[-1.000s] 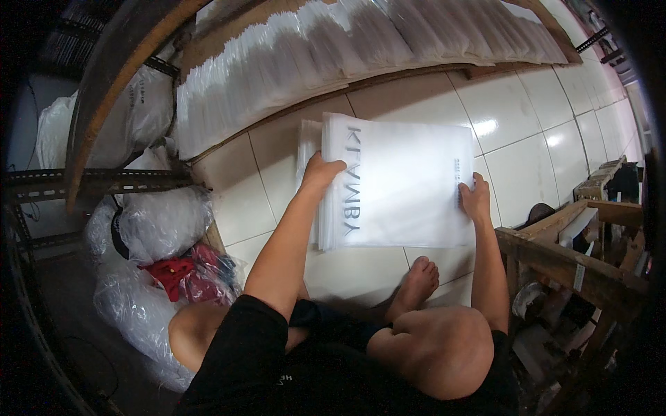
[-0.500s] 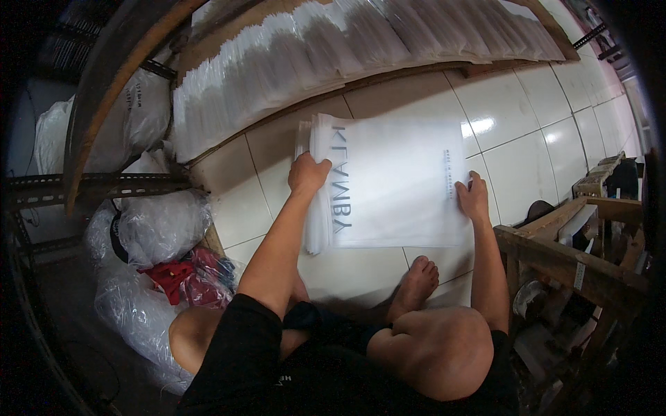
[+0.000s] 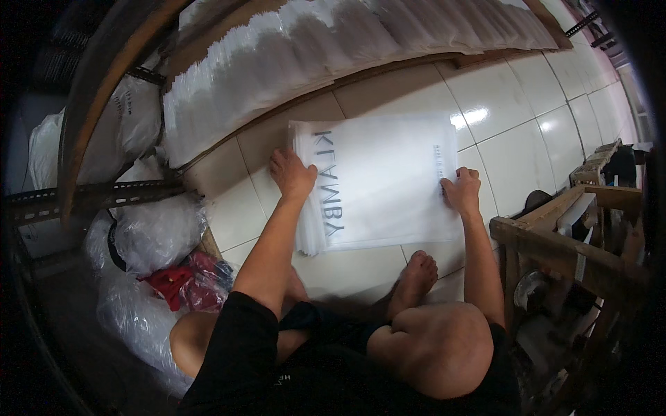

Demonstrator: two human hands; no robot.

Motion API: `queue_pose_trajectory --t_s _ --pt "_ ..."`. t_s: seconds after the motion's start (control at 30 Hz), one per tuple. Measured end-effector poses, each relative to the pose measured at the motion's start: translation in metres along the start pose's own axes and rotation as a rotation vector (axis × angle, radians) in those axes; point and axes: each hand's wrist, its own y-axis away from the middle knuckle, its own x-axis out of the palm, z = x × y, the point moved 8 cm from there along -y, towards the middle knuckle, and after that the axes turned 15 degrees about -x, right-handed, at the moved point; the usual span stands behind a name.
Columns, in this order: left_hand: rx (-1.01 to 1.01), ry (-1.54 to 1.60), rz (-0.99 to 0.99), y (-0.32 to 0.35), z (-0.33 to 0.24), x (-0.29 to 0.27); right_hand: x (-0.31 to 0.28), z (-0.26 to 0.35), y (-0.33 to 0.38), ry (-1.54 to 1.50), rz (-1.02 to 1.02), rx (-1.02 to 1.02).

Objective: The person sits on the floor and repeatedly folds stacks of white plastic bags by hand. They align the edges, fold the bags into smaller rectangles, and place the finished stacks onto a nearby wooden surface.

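So the person's sitting on a tiled floor (image 3: 527, 104) with a stack of white bags (image 3: 378, 180) lying flat right in front of them, just beyond their bare foot (image 3: 414, 277). The top bag has dark lettering along its left side.

Left hand (image 3: 291, 173) is pressed down on the stack's left edge, fingers spread flat and loose, not gripping anything. Right hand (image 3: 463, 188) sits on the right edge, fingers curled down onto the top bag; can't really tell if it's pinching the edge or just resting there.

On the far side, a long row of white bags (image 3: 291, 62) lies overlapped like shingles on a brown board (image 3: 409, 66) that runs across the whole scene. To the left there's a metal rack (image 3: 90, 197) with clear plastic sacks (image 3: 156, 229) bunched under it, plus something red (image 3: 170, 281) in plastic near the person's left knee. On the right, near the right arm, stands a rough wooden frame (image 3: 555, 243).
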Motion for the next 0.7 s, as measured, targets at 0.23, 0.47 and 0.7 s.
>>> queue_pose_trajectory --t_s 0.23,0.47,0.7 --pt "-0.041 0.238 0.341 -0.015 0.003 0.019 0.011 -0.008 0.004 -0.294 0.003 0.086" --pt "-0.186 0.325 0.551 -0.038 0.023 0.034 0.039 -0.020 -0.005 -0.042 0.112 0.053" --pt "-0.190 0.494 0.562 -0.034 0.023 0.033 0.028 -0.024 -0.002 -0.316 -0.021 0.003"
